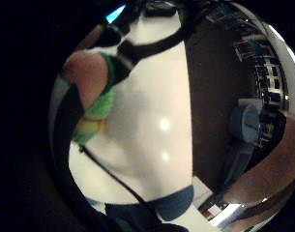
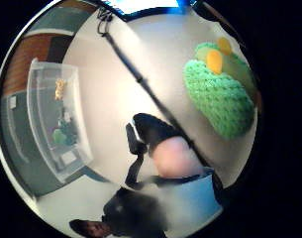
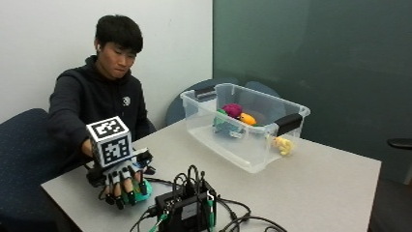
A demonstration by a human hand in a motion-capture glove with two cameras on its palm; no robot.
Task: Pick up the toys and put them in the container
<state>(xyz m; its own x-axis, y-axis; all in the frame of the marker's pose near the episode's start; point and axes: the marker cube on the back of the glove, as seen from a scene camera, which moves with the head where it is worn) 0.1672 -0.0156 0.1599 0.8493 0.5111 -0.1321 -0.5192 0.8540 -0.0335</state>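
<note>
A green crocheted toy point(image 3: 143, 188) with yellow parts lies on the white table point(image 3: 309, 183) near its front left corner. My gloved right hand point(image 3: 119, 181) is over it, fingers curled down around it. In the little finger side palm view a fingertip point(image 1: 86, 77) touches the green toy point(image 1: 96, 113). The thumb side palm view has the toy point(image 2: 220, 94) on the table close to the palm. The clear plastic container point(image 3: 251, 152) stands at the back of the table, holding a purple toy point(image 3: 231, 110), an orange one point(image 3: 247, 118) and a yellow one point(image 3: 282, 144).
A black box point(image 3: 186, 205) sits right beside my hand at the table's front edge. The container point(image 2: 56, 119) has black handles at both ends. A blue chair point(image 3: 19, 159) stands to the left of the table.
</note>
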